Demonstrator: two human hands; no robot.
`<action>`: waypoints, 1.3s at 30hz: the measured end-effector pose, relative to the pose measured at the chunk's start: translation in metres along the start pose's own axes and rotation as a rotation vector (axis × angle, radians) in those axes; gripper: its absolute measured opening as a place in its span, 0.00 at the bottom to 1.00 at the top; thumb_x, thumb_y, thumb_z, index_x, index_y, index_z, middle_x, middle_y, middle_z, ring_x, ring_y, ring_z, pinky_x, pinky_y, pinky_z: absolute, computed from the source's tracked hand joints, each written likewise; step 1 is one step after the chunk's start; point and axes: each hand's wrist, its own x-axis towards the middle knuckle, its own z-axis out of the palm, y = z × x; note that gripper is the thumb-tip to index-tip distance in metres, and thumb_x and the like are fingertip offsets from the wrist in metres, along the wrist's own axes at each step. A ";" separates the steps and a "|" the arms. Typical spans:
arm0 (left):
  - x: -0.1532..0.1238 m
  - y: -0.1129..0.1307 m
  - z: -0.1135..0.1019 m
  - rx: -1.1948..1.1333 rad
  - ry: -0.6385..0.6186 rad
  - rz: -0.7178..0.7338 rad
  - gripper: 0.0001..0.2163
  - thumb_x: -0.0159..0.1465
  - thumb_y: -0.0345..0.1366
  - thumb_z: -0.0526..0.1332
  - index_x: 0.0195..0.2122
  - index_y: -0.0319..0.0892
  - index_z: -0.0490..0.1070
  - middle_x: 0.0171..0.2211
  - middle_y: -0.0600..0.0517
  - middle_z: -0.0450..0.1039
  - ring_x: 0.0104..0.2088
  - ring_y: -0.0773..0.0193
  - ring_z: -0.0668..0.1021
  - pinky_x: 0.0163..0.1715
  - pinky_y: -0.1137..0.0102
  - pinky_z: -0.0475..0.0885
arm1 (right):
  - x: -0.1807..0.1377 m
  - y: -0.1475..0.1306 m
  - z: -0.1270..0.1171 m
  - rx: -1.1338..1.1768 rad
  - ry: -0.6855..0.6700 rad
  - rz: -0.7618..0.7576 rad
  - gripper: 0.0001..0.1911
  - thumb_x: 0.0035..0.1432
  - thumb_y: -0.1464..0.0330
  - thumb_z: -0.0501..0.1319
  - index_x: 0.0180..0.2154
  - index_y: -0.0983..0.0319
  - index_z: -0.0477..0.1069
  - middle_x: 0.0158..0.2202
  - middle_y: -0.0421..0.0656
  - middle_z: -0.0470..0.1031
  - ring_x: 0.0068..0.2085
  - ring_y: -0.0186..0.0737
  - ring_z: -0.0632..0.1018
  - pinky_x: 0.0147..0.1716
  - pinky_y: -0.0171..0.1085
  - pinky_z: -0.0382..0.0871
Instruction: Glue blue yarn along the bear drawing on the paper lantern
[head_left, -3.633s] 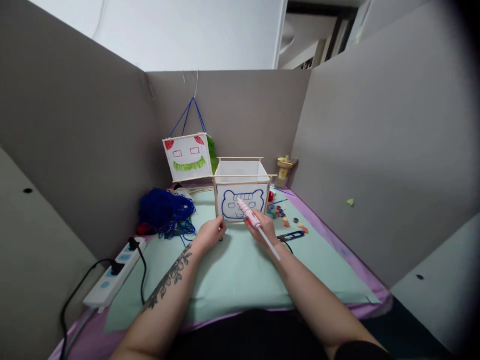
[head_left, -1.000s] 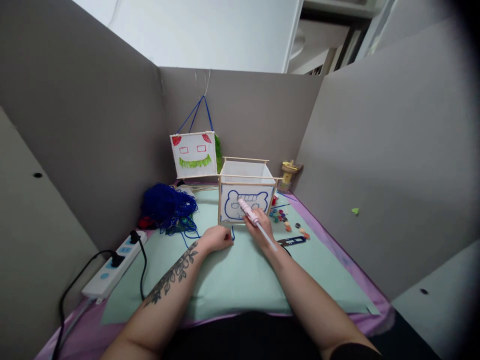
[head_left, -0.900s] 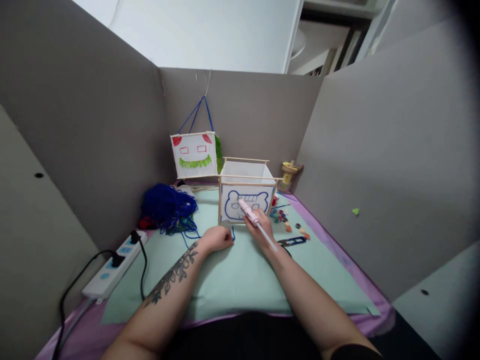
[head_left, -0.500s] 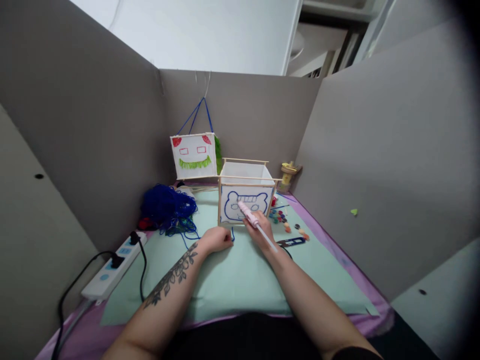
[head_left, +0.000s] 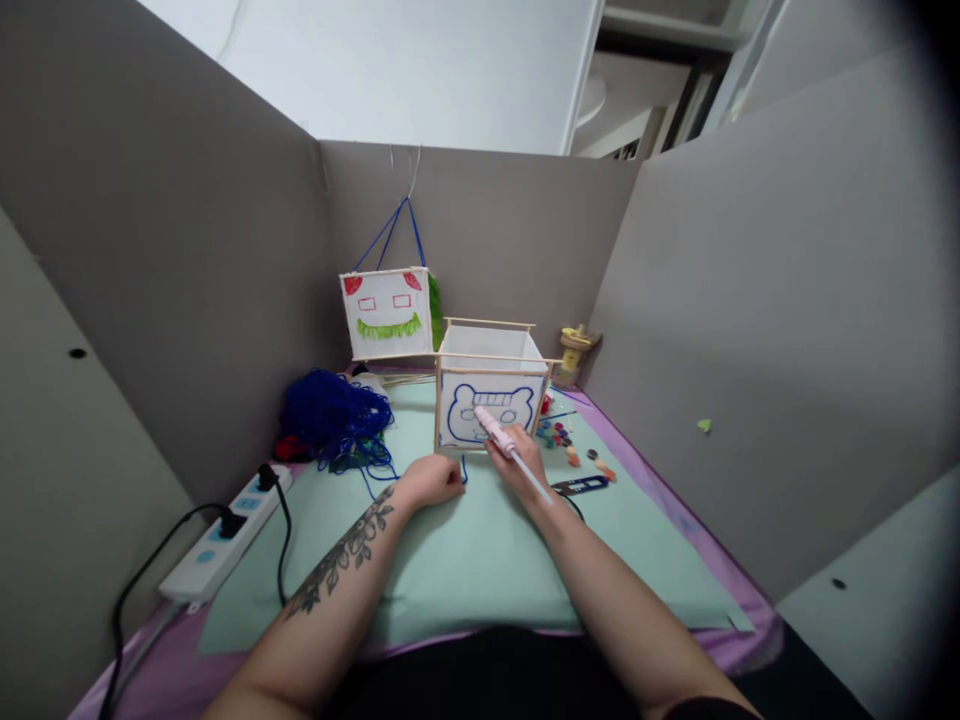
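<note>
My right hand (head_left: 519, 462) is closed around a pink pen-shaped glue gun (head_left: 495, 430), with a white glue stick (head_left: 532, 478) jutting from its back end. Its tip points at the front panel of a white box (head_left: 493, 385) framed with thin wooden sticks. Blue lines on that panel form a bear face; the tip overlaps the face near its left eye, and I cannot tell if it touches. My left hand (head_left: 431, 480) rests closed on the green sheet, the end of a blue yarn strand (head_left: 464, 468) at its fingertips.
A finished-looking face lantern (head_left: 386, 315) hangs behind on blue cords. Tangled blue yarn (head_left: 334, 415) lies left, near a power strip (head_left: 225, 540) with black plugs. On the right are snips (head_left: 585, 485), small coloured pieces (head_left: 555, 433) and a yellow-wrapped spool (head_left: 574, 350). Grey partitions enclose the table.
The view has shifted very slightly. Both hands keep their places, and the glue gun stays at nearly the same spot on the bear face.
</note>
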 end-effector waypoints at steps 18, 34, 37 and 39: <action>0.001 -0.002 0.002 -0.015 -0.009 -0.015 0.08 0.58 0.41 0.59 0.31 0.44 0.74 0.31 0.52 0.77 0.33 0.62 0.76 0.30 0.72 0.64 | -0.005 0.005 -0.003 0.017 0.003 0.067 0.10 0.60 0.62 0.57 0.29 0.61 0.68 0.30 0.43 0.69 0.32 0.40 0.73 0.33 0.37 0.68; -0.002 0.001 -0.003 -0.007 -0.004 -0.006 0.08 0.58 0.41 0.58 0.30 0.44 0.74 0.31 0.51 0.77 0.32 0.62 0.75 0.27 0.72 0.62 | -0.005 0.006 -0.015 0.057 0.037 0.112 0.10 0.59 0.62 0.57 0.29 0.60 0.67 0.29 0.42 0.70 0.32 0.40 0.74 0.34 0.37 0.68; -0.002 0.001 -0.003 -0.006 -0.005 -0.002 0.08 0.58 0.41 0.58 0.30 0.44 0.74 0.30 0.51 0.77 0.31 0.62 0.75 0.27 0.72 0.62 | -0.006 0.009 -0.016 0.062 0.036 0.129 0.10 0.59 0.62 0.58 0.29 0.60 0.67 0.29 0.43 0.70 0.32 0.41 0.74 0.34 0.37 0.68; -0.002 0.001 -0.003 -0.010 -0.006 -0.002 0.08 0.58 0.41 0.58 0.30 0.44 0.74 0.30 0.51 0.77 0.32 0.62 0.75 0.27 0.72 0.62 | -0.007 0.010 -0.017 0.068 0.039 0.145 0.11 0.59 0.61 0.58 0.28 0.60 0.68 0.29 0.42 0.70 0.32 0.41 0.74 0.33 0.37 0.68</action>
